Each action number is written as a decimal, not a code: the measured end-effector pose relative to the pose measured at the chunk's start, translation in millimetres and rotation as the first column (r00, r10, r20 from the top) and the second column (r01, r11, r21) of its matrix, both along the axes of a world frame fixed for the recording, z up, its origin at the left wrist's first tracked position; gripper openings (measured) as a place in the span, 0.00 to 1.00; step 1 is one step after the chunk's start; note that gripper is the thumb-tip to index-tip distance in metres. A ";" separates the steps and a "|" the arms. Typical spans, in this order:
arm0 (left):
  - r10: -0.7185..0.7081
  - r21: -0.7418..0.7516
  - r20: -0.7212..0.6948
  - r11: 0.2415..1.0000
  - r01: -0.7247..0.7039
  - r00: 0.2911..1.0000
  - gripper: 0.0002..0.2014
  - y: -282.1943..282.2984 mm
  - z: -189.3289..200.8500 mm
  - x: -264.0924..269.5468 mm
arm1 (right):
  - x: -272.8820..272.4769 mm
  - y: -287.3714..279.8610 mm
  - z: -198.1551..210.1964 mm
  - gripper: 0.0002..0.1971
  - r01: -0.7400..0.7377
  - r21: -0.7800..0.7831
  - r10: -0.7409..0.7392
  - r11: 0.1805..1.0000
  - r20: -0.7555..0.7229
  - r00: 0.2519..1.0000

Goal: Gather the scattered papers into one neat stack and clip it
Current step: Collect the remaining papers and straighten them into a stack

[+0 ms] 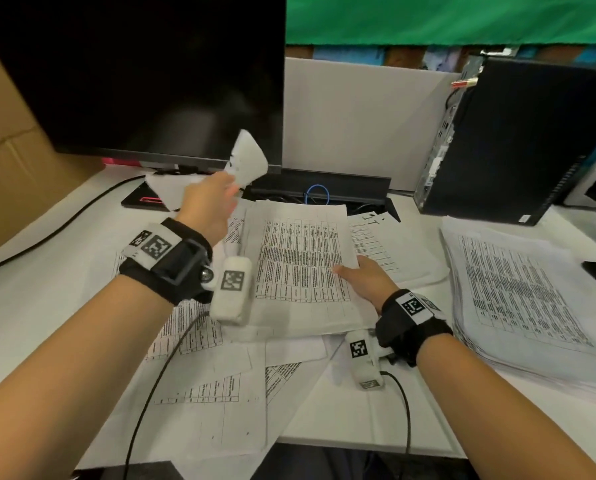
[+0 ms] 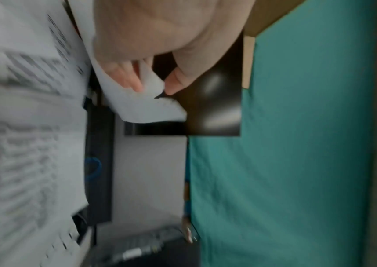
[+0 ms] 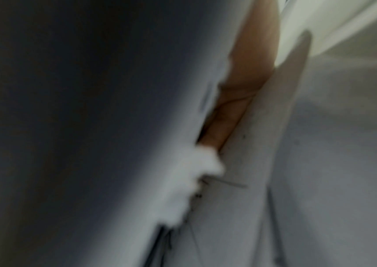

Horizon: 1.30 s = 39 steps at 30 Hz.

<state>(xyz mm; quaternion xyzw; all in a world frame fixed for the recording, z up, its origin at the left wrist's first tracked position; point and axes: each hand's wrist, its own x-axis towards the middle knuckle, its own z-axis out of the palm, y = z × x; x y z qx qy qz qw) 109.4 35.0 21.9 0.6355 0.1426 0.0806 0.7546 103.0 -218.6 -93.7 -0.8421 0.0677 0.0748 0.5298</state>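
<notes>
Printed sheets lie scattered over the white desk (image 1: pixel 29 306). My left hand (image 1: pixel 232 188) is raised in front of the monitor and pinches a white sheet (image 1: pixel 248 161) that curls upward; in the left wrist view the fingers (image 2: pixel 132 79) and thumb press this sheet (image 2: pixel 146 106) between them. My right hand (image 1: pixel 355 275) grips the lower right corner of a printed bundle (image 1: pixel 300 258) at the desk's middle, thumb on top, fingers hidden underneath. The right wrist view is blurred and shows a finger (image 3: pixel 228 112) between paper layers. Loose sheets (image 1: pixel 213 393) lie near the front edge. No clip is in view.
A thick paper stack (image 1: pixel 518 292) sits at the right, one more sheet (image 1: pixel 386 247) behind my right hand. A dark monitor (image 1: pixel 133 74) stands at the back left, a computer tower (image 1: pixel 518 140) at the back right, a cardboard box (image 1: pixel 9 150) far left. A black cable (image 1: pixel 64 220) crosses the left desk.
</notes>
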 end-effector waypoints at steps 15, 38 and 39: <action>-0.503 -0.268 -0.285 0.859 0.436 0.816 0.04 -53.4 -69.3 -57.9 | -5.7 0.0 10.1 0.32 0.227 0.436 -0.186 0.871 -0.135 0.973; 0.154 0.651 -0.381 0.745 0.146 0.912 0.26 117.0 -8.9 -52.0 | -6.7 -1.7 6.1 0.43 0.054 0.127 -0.049 0.990 -0.047 0.998; 0.244 0.697 -0.453 0.697 0.169 0.858 0.29 134.6 -14.4 -57.6 | -5.7 -1.0 5.1 0.54 0.076 0.087 -0.072 0.993 -0.052 0.996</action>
